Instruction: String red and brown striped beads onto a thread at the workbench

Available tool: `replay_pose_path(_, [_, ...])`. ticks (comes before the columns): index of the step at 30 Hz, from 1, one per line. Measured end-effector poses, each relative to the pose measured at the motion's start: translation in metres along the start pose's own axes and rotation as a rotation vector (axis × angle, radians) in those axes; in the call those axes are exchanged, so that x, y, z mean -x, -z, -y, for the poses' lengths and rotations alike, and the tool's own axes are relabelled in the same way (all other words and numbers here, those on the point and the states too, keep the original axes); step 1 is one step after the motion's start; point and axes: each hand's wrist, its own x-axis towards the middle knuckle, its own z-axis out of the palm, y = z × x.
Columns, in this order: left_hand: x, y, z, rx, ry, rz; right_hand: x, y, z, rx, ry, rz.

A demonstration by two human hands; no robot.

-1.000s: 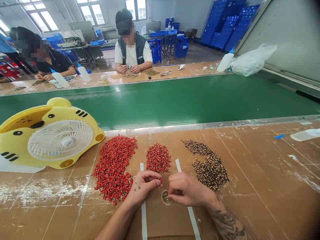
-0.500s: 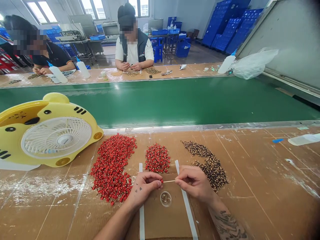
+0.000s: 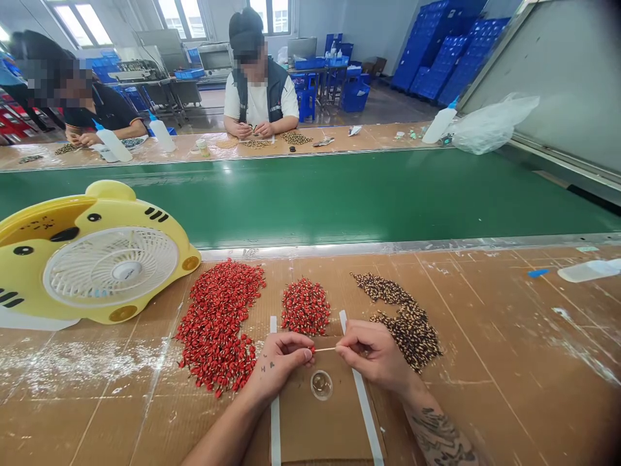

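My left hand point(image 3: 290, 356) pinches a small red piece point(image 3: 313, 350) between thumb and fingertips. My right hand point(image 3: 369, 353) is closed on a thin pale stick point(image 3: 326, 350), like a toothpick, whose far end meets the red piece. Just below lies a small round clear dish point(image 3: 321, 385) on a cardboard sheet point(image 3: 323, 433) with white tape strips along its sides. Beyond my hands sits a small heap of red pieces point(image 3: 305, 307). A larger red heap point(image 3: 220, 323) spreads to the left of my left hand. Black-and-gold small pieces point(image 3: 412, 330) lie beyond my right hand.
A yellow animal-faced fan point(image 3: 121, 259) stands at left. A green conveyor belt point(image 3: 310, 200) crosses behind the heaps. Two people work at the far bench point(image 3: 378, 139), with white bottles point(image 3: 439, 123) and a plastic bag point(image 3: 495, 126). Another bottle point(image 3: 589, 270) and blue cap point(image 3: 538, 273) lie at right.
My right hand has shifted slightly left with the stick, so less of it shows between my hands. My left hand stays nearly still with the red piece.
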Motion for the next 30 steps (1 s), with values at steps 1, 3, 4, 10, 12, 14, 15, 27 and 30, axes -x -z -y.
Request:
replay_pose_path(1, [0.000,0.000,0.000,0.000,0.003,-0.005,0.000,0.000,0.000,0.004,-0.001,0.005])
replay_pose_path(3, [0.000,-0.001,0.000,0.006,0.006,-0.016,0.000,-0.001,0.001,0.014,0.001,0.010])
replay_pose_path(4, [-0.001,-0.001,0.000,0.012,0.005,-0.021,0.000,-0.002,0.001,0.021,0.002,0.009])
replay_pose_path(10, [-0.002,0.000,0.005,0.059,-0.008,-0.034,-0.002,-0.005,0.001,0.049,-0.032,-0.018])
replay_pose_path(12, [-0.002,-0.001,0.005,0.063,-0.008,-0.036,-0.001,-0.002,0.000,0.030,-0.040,-0.022])
replay_pose_path(14, [-0.002,-0.001,0.004,0.057,-0.011,-0.038,0.000,0.001,0.000,-0.002,-0.037,-0.001])
replay_pose_path(15, [-0.002,-0.001,0.004,0.052,-0.012,-0.038,0.000,0.002,0.000,-0.015,-0.034,0.043])
replay_pose_path(27, [-0.007,0.006,0.015,0.077,-0.019,-0.020,0.004,0.063,-0.030,0.495,-0.358,-0.084])
replay_pose_path(30, [-0.008,0.006,0.018,0.076,-0.027,-0.020,0.014,0.085,-0.047,0.649,-0.470,-0.082])
